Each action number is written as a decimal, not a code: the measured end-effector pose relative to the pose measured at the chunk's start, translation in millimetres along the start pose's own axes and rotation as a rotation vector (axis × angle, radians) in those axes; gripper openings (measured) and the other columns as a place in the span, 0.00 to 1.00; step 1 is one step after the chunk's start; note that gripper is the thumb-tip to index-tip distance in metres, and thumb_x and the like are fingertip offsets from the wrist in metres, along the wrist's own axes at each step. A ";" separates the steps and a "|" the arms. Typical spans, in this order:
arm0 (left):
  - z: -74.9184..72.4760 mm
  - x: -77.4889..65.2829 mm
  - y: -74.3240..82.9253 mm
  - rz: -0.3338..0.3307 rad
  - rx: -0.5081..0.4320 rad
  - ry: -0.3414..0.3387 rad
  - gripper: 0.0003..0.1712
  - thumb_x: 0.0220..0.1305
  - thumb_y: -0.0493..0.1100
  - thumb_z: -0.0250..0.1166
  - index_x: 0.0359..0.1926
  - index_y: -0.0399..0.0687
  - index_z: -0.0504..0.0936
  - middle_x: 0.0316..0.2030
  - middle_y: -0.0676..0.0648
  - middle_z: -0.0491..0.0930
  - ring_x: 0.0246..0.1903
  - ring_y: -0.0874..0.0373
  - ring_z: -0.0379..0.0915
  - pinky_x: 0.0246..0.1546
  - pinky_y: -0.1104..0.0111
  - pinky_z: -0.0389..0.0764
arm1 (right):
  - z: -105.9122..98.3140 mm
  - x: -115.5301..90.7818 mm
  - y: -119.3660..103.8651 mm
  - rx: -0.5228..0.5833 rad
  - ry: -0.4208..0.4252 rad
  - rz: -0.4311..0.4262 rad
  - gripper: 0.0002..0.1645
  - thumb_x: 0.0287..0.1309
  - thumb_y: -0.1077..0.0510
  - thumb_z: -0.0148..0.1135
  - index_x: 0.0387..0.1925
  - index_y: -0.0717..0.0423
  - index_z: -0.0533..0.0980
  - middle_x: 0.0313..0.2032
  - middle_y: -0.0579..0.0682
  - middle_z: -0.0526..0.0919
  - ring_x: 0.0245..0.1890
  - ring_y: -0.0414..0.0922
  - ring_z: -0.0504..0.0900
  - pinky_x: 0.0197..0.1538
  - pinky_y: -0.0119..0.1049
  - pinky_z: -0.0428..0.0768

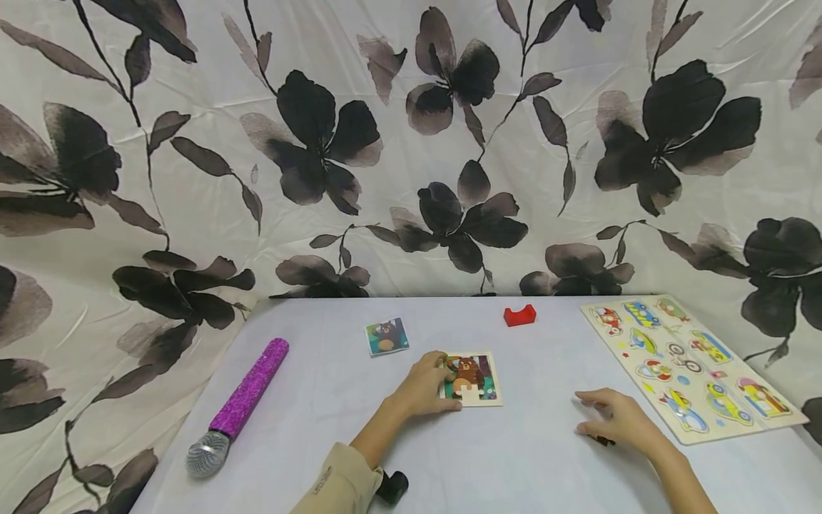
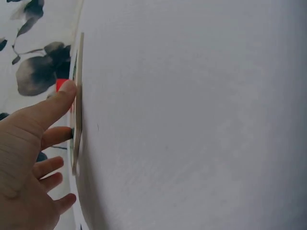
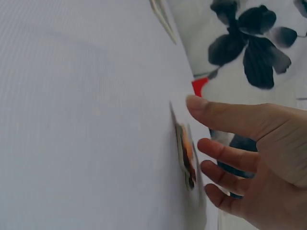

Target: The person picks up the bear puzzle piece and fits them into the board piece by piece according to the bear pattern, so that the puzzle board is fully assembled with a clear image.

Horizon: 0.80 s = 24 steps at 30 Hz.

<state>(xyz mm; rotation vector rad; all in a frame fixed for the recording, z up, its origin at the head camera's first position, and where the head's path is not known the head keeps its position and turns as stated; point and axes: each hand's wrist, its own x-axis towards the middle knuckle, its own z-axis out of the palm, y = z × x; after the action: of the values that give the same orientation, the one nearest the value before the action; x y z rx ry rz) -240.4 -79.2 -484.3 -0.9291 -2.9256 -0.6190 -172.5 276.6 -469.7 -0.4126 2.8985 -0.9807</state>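
Observation:
A small bear jigsaw puzzle [image 1: 483, 378] in a pale frame lies mid-table, with a pale piece-shaped patch at its lower middle. My left hand [image 1: 420, 385] holds its left side, thumb at the near edge and fingers over the far part. In the left wrist view the puzzle [image 2: 79, 110] appears edge-on, the thumb of the left hand [image 2: 38, 124] against it. Over to the right, my right hand [image 1: 616, 421] hovers above a loose puzzle piece [image 1: 602, 440]. The right wrist view shows that piece [image 3: 186, 155] beside the parted fingers of the right hand [image 3: 254, 153], which hold nothing.
A bear picture card [image 1: 387, 337] lies behind the puzzle. A red notched block [image 1: 519, 315] sits at the back. At right is a vehicle puzzle board [image 1: 690, 368]. A glittery purple microphone [image 1: 250, 392] lies left; a black object [image 1: 393, 488] is near the left sleeve.

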 end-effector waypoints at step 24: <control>-3.8 6.8 -5.7 -0.078 -0.014 -0.047 0.43 0.44 0.63 0.72 0.56 0.42 0.76 0.60 0.43 0.68 0.61 0.48 0.63 0.62 0.53 0.65 | -3.3 -1.1 2.6 0.093 -0.129 0.000 0.12 0.41 0.67 0.72 0.31 0.67 0.80 0.23 0.46 0.77 0.23 0.33 0.71 0.26 0.27 0.73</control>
<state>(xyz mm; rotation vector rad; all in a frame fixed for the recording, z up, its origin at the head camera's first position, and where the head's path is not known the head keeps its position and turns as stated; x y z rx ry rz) -249.5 -81.1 -482.0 -0.8457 -3.0155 -0.6302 -172.4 280.9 -468.6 -0.4523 2.7267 -1.0430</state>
